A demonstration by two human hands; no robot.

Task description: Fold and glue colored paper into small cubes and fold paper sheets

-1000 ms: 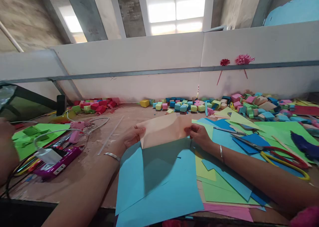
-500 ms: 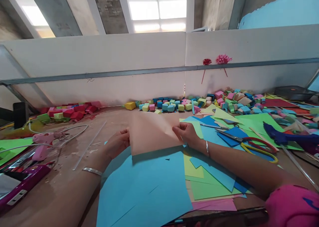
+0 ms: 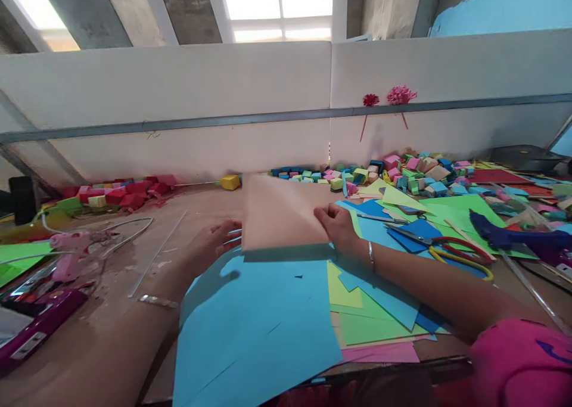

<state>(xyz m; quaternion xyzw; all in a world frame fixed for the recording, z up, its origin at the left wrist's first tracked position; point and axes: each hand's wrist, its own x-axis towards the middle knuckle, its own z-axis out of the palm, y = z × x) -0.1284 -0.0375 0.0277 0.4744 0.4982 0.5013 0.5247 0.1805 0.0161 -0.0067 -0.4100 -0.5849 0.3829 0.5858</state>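
Note:
A peach paper sheet (image 3: 279, 213) stands lifted over a large light-blue sheet (image 3: 259, 323) on the wooden table (image 3: 134, 264). My right hand (image 3: 337, 225) is closed on the peach sheet's right edge, thumb on top. My left hand (image 3: 217, 243) is just left of the peach sheet, its fingers blurred and partly behind the paper edge, resting near the blue sheet's corner. Bangles show on both wrists.
Scissors with red and yellow handles (image 3: 451, 249) lie on green and blue sheets at right, next to a dark blue tool (image 3: 504, 237). Small coloured paper cubes (image 3: 357, 177) line the back wall; red ones (image 3: 120, 192) at left. A pink glue gun (image 3: 69, 246) and a magenta device (image 3: 36, 329) lie left.
The peach sheet has been raised more upright and shifted slightly. My left hand has come off its left edge and dropped toward the blue sheet. The right hand keeps its hold.

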